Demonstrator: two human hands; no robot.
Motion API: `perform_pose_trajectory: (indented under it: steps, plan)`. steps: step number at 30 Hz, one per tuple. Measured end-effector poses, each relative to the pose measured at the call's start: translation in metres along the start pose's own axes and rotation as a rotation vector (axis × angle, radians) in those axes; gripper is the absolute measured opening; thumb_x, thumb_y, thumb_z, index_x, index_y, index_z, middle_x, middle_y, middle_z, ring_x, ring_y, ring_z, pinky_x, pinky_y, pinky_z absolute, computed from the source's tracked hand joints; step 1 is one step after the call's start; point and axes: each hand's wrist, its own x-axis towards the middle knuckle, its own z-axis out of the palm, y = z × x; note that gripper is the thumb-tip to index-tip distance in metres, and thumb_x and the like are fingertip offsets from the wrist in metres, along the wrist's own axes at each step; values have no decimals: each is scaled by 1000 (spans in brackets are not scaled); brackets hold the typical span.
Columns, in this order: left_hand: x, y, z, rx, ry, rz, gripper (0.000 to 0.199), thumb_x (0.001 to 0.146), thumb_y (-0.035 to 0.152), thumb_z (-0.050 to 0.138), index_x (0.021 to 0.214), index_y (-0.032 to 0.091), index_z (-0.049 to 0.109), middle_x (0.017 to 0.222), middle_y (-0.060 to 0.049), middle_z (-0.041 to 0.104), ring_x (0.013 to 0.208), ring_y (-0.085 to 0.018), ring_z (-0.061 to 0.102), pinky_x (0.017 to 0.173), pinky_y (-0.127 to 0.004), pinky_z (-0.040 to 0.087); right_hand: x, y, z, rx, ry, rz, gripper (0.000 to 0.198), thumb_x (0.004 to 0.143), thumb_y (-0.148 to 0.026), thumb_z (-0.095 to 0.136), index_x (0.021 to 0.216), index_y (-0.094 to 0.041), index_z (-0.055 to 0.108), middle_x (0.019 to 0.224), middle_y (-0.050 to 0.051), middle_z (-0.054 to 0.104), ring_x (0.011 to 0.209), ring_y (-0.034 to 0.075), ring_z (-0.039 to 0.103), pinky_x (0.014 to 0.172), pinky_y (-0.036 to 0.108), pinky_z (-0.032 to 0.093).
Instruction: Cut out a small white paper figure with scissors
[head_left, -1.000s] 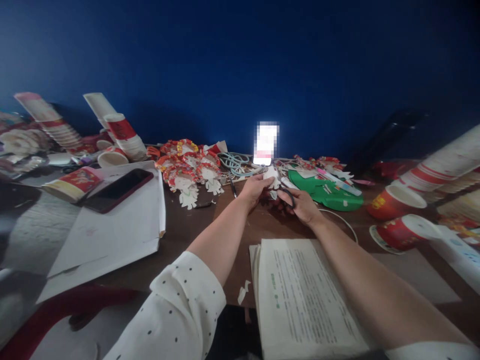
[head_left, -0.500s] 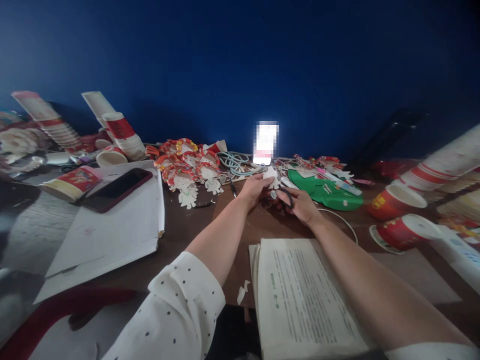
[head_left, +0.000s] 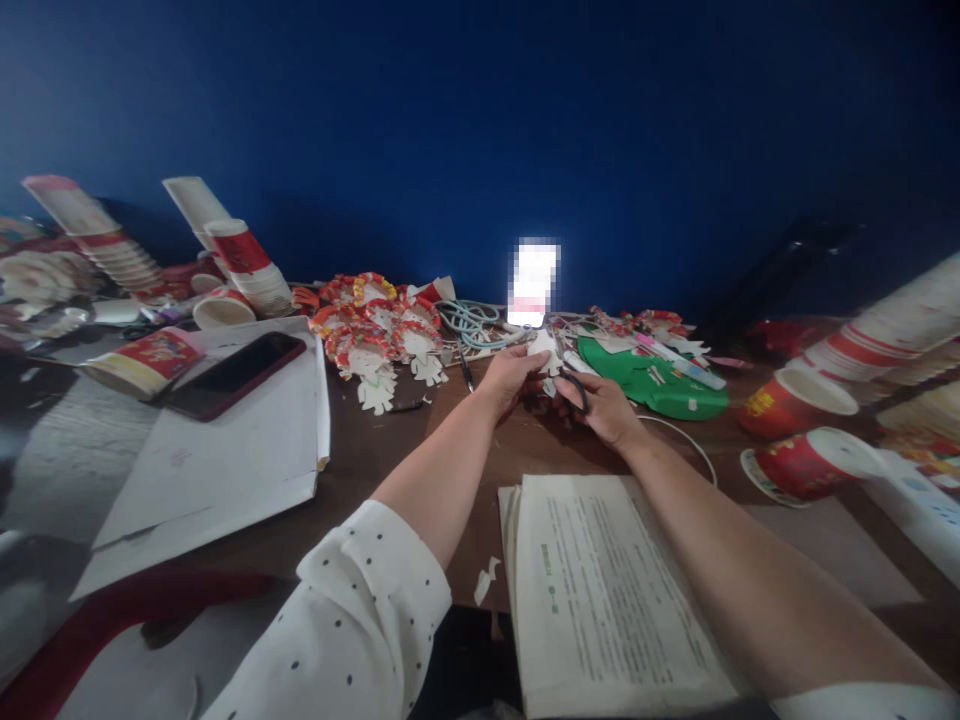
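Over to the brown counter (head_left: 360,460), with a book (head_left: 607,590) at the near edge, a green sheet (head_left: 666,402) toward the far edge. Curled firmly with the right grip (head_left: 607,408) round dark-handled scissors (head_left: 583,399)! And pinching, thumb to fingers, with the left grip (head_left: 504,380): white paper (head_left: 544,350), up toward the far edge, just beside the scissors.

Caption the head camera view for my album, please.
Left hand holding a white paper cutout, right hand holding dark-handled scissors, at a cluttered brown table.
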Motion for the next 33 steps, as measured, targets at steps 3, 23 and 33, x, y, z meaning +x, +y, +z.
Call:
perform_pose_trajectory:
  steps: [3, 23, 33]
  plan:
    - [0, 0, 0, -6, -1, -1, 17, 77, 19, 82, 84, 13, 69, 69, 0, 67, 56, -6, 57, 58, -20, 46, 0, 0, 0, -11, 0, -2, 58, 63, -74, 81, 79, -20, 72, 66, 5, 66, 55, 16, 57, 48, 28, 45]
    - [4, -3, -3, 13, -5, 6, 9, 81, 18, 77, 86, 14, 70, 71, -1, 69, 60, -8, 61, 59, -21, 48, 0, 1, -1, -63, 9, -11, 57, 66, -76, 78, 76, -20, 70, 62, 3, 62, 53, 15, 55, 50, 29, 44]
    - [3, -1, -2, 29, 4, -1, 17, 77, 22, 83, 87, 14, 72, 72, -2, 70, 59, -9, 60, 61, -22, 50, 0, 3, -1, -53, 2, -19, 57, 67, -77, 78, 75, -21, 70, 64, 5, 63, 55, 16, 55, 52, 30, 47]
